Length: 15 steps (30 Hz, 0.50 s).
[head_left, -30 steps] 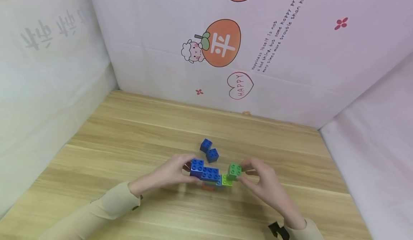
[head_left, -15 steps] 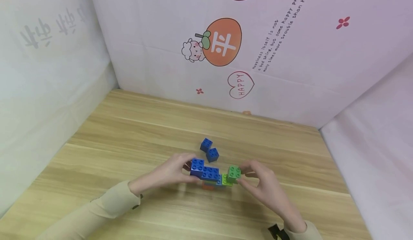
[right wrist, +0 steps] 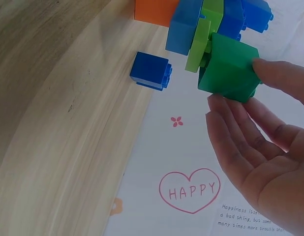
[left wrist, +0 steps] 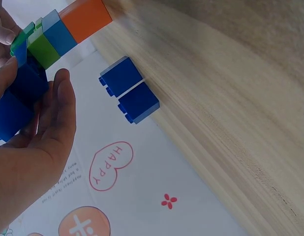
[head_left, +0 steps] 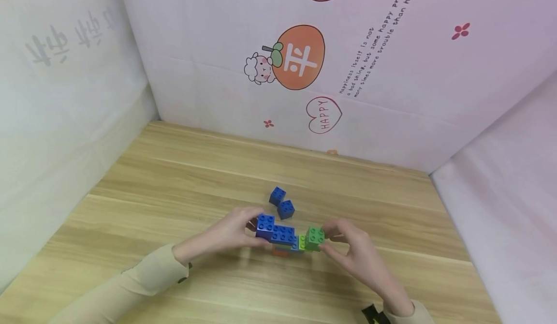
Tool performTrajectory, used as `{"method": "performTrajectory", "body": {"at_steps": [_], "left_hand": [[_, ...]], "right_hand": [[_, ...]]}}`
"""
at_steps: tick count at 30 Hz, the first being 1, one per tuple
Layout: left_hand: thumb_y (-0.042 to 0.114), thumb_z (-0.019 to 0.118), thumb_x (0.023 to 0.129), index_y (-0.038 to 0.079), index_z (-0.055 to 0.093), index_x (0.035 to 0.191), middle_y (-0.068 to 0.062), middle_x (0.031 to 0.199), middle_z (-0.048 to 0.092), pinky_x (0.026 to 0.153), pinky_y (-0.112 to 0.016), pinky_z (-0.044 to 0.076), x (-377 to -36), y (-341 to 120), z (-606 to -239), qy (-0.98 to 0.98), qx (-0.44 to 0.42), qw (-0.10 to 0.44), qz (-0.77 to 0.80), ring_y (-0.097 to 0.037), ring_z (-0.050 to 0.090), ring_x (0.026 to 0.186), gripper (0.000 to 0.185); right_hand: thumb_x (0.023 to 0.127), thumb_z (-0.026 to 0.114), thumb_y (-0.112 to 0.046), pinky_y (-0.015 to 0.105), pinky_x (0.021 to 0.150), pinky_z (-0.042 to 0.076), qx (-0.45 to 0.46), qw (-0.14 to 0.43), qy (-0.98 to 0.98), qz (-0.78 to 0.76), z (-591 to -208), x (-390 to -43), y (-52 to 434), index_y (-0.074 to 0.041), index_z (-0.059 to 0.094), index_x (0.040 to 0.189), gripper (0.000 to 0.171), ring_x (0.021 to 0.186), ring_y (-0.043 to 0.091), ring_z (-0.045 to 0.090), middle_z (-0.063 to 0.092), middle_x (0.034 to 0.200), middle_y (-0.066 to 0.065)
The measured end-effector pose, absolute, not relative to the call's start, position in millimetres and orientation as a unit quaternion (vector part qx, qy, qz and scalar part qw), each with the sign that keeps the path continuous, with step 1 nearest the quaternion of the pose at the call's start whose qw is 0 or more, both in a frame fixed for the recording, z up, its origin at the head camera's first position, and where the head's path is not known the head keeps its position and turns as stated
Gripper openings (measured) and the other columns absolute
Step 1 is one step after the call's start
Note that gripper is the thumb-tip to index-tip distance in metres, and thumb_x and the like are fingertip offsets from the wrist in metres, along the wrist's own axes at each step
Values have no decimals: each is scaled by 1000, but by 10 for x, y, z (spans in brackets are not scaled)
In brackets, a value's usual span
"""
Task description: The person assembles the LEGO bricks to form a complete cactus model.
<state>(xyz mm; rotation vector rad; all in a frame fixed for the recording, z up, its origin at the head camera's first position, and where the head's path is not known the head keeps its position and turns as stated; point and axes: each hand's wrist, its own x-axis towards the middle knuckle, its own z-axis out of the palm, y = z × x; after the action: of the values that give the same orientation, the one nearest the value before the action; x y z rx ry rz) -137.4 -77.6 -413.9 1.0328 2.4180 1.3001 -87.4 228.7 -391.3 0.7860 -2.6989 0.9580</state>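
Green block at the right end of the block assembly, in the right hand's pinch.
The green block [head_left: 315, 238] sits slightly tilted at the studs of a lime piece [right wrist: 197, 46]; full seating cannot be confirmed. The block assembly [head_left: 283, 234] has an orange block [left wrist: 86, 20] lowest and dark blue blocks uppermost. Right hand [head_left: 359, 251]: thumb and fingertips closed on the green block. Left hand [head_left: 238, 227]: thumb and fingers curled around the assembly's blue end block [head_left: 265, 225]. Beyond, two loose blue blocks [head_left: 285, 209] lie close together on the wooden table [head_left: 196, 179], before a printed backdrop [head_left: 391, 121].
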Motion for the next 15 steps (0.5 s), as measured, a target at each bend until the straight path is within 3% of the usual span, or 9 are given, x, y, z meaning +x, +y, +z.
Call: {"method": "performTrajectory", "body": {"at_steps": [15], "left_hand": [[15,81,81,6,62,111,-4,102,72,80,-28,63,-1371,-781,-4145,822,346,108,439,-17,70,91,37]], "right_hand": [[80,77,-2,35,82,63,300,84,-902,298,-3941,-877,2284,-5,63,119,41,98,17,70,70,115,4]]}}
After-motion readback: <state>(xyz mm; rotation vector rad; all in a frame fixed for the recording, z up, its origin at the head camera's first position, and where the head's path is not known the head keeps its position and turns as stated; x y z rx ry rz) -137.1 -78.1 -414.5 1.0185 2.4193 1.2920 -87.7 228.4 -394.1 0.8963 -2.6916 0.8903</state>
